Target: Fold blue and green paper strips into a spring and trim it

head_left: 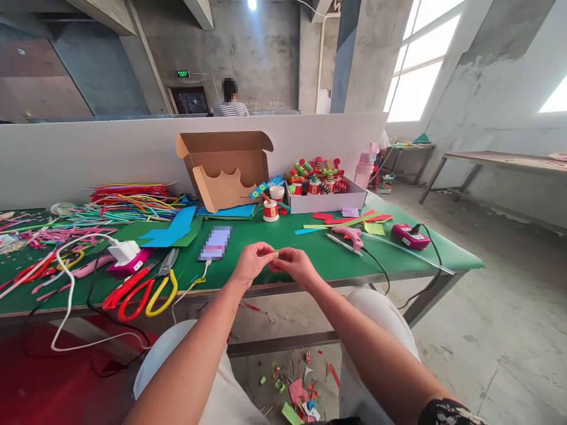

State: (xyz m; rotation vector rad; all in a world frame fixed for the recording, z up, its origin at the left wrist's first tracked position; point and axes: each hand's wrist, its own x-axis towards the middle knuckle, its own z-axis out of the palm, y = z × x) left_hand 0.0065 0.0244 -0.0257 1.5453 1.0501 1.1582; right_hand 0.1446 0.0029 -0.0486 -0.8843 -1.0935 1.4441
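My left hand (253,264) and my right hand (297,265) meet fingertip to fingertip just above the front part of the green table. Pinched between them is a small light-green piece (276,254), which looks like paper; the fingers cover most of it. Beyond the hands stands a small red and white cup figure (270,210) with a coiled spring on top. A phone (215,242) lies to the left of my left hand, plugged into a white cable. Right of my right hand are a pink glue gun (349,235) and a pen-like white stick (344,244).
Scissors (163,289) and pliers (128,287) lie at the left front. Pipe cleaners (128,203) are heaped behind. An open cardboard box (228,147) and a white box (328,202) of cup figures stand at the back. Paper strips (341,221) lie right. A person (230,100) is beyond the partition.
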